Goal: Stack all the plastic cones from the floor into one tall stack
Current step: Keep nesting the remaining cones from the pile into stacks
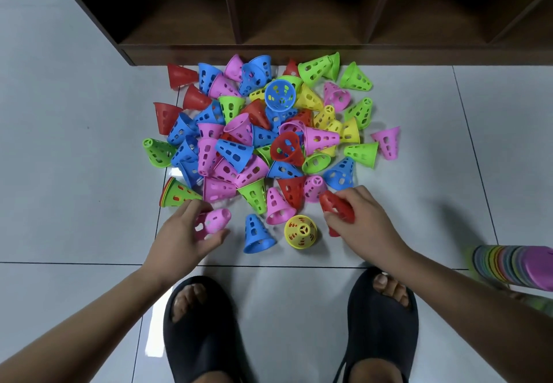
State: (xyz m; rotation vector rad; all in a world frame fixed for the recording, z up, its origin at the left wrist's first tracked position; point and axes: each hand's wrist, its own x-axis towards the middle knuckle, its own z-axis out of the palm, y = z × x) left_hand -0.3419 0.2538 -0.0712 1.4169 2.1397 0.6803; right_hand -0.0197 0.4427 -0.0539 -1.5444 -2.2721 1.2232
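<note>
Your left hand (179, 237) grips a pink plastic cone (216, 219), your right hand (363, 224) a red plastic cone (335, 206), fingers curled round each. Both sit at the near edge of the coloured cone heap (233, 150) on the grey floor (74, 173).

Both bare forearms reach forward and down from the lower corners. The left hand (179, 239) curls its fingers around a pink perforated plastic cone (217, 218); the right hand (363, 221) grips a red perforated plastic cone (333, 203).

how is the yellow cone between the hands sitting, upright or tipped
Upright: the yellow cone stands on its wide rim, narrow spoked top facing up.
</note>
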